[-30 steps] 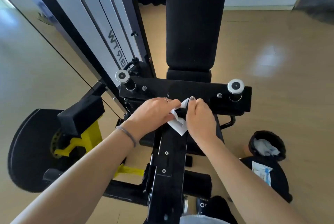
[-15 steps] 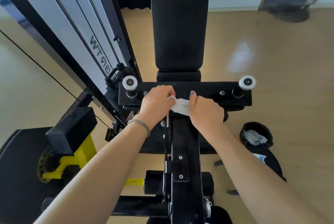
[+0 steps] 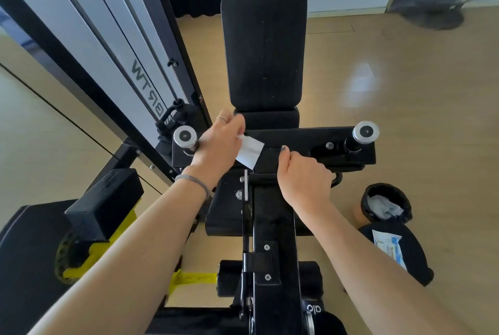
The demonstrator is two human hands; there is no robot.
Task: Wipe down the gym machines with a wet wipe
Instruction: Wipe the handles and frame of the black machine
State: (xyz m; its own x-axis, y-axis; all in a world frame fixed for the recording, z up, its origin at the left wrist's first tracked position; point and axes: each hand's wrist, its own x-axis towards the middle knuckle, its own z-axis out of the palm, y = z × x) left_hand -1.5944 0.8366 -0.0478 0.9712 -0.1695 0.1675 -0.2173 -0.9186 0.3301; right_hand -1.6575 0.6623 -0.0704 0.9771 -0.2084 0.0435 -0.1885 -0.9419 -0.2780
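A black gym machine fills the middle of the head view, with a crossbar (image 3: pixel 310 142) that carries a chrome-capped handle at each end, left (image 3: pixel 185 136) and right (image 3: pixel 366 132). My left hand (image 3: pixel 217 145) holds a folded white wet wipe (image 3: pixel 249 152) over the left half of the crossbar. My right hand (image 3: pixel 303 180) rests loosely curled on the bar's middle, just right of the wipe, with nothing seen in it. The upright black back pad (image 3: pixel 263 48) stands beyond the bar.
A black bin (image 3: pixel 386 203) with used wipes stands on the wooden floor at the right. Below it a pack of wipes (image 3: pixel 388 249) lies on a round black stool. The weight stack tower (image 3: pixel 113 45) rises on the left, with yellow and black parts (image 3: pixel 102 248) beneath.
My right hand has let go of the wipe and drawn back to the right. My left hand has carried the wipe left along the crossbar. The view has shifted closer.
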